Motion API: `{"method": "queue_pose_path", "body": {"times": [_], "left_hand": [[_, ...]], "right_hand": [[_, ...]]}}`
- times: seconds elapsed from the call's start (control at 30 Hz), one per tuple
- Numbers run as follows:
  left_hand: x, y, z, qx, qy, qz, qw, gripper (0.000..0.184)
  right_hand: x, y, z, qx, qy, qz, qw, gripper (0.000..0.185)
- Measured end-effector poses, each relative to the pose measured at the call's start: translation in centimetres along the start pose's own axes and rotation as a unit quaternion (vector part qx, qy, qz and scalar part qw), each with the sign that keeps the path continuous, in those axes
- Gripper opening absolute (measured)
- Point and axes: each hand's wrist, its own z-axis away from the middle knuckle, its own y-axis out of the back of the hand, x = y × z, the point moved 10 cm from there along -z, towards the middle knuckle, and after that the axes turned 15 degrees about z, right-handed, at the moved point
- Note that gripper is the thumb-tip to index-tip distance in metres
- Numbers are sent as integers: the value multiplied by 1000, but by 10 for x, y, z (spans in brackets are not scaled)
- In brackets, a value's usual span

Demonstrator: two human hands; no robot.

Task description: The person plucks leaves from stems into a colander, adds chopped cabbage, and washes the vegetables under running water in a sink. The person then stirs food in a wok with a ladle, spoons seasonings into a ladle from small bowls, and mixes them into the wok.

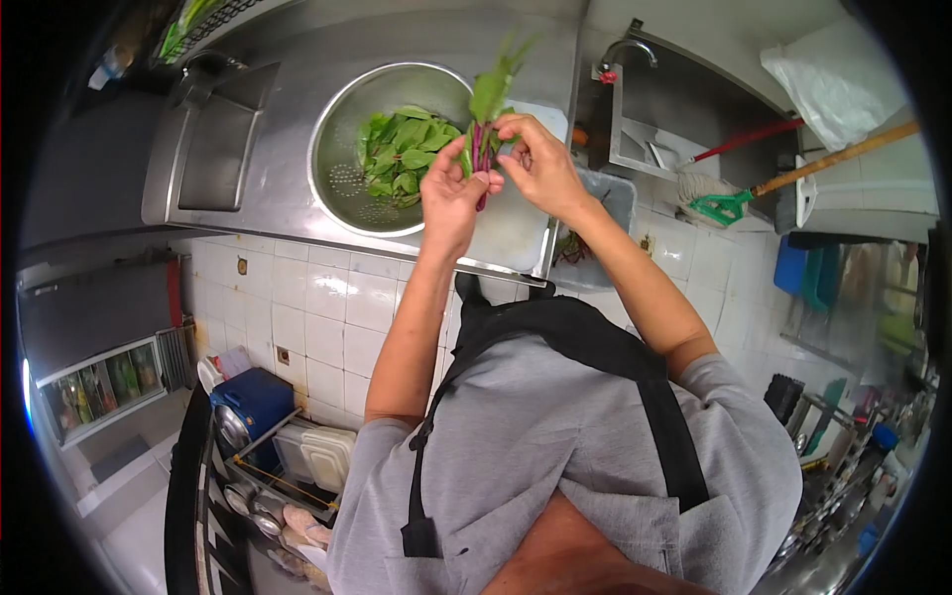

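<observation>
My left hand [456, 198] is closed around a small bunch of leafy greens with purple stems [483, 146], held upright with the leaves at the top. Close by on the right, my right hand [540, 164] has its fingers curled in a pinch at the side of the same bunch; exactly which leaf or stem it grips is partly hidden. Under and left of my hands, a large perforated metal colander [332, 193] stands on the steel counter, with a pile of loose green leaves [407, 149] in it. A whitish cutting board [506, 238] lies below my hands.
A steel sink [213, 149] is set in the counter at left. Past the counter's right end, a clear plastic tub [600, 263] with purple-stemmed greens sits low. A faucet [635, 50] and a mop with a green head clamp [722, 206] are further right.
</observation>
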Motion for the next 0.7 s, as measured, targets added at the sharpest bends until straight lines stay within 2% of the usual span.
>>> {"method": "queue_pose_path", "body": {"times": [0.03,0.07,0.13,0.17,0.2,0.27,0.33,0.4,0.47,0.5,0.57,0.63,0.7], "left_hand": [[16,0,0,-5,6,30,1000,58],[33,1,0,-11,11,60,998,58],[64,12,2,6,9,74,997,60],[74,26,0,6,2,66,998,61],[85,40,-2,6,-3,58,998,62],[97,62,-2,26,-8,26,999,61],[102,83,0,40,-8,31,999,59],[112,99,-1,64,-21,12,998,57],[124,120,1,82,-55,-15,995,58],[131,130,3,93,-72,-28,993,59],[150,139,8,107,-107,-108,983,63],[159,147,10,106,-121,-159,974,66],[159,151,6,80,-111,-151,979,70]], "right_hand": [[-18,-4,-9,5,45,17,999,39],[-36,-11,-18,32,138,53,988,33],[-64,-30,-30,1,214,132,968,26],[-78,-41,-34,-13,250,172,953,22],[-91,-50,-37,-15,275,177,945,11],[-103,-82,-41,-51,295,237,924,10],[-114,-105,-46,-54,301,247,919,12],[-95,-125,-67,-40,162,205,965,14],[-69,-136,-85,-4,39,174,984,19],[-60,-148,-92,-65,27,212,975,17],[-86,-143,-88,-30,97,231,968,23],[-108,-156,-88,-52,149,200,967,27],[-118,-167,-90,-68,177,199,962,28]]}}
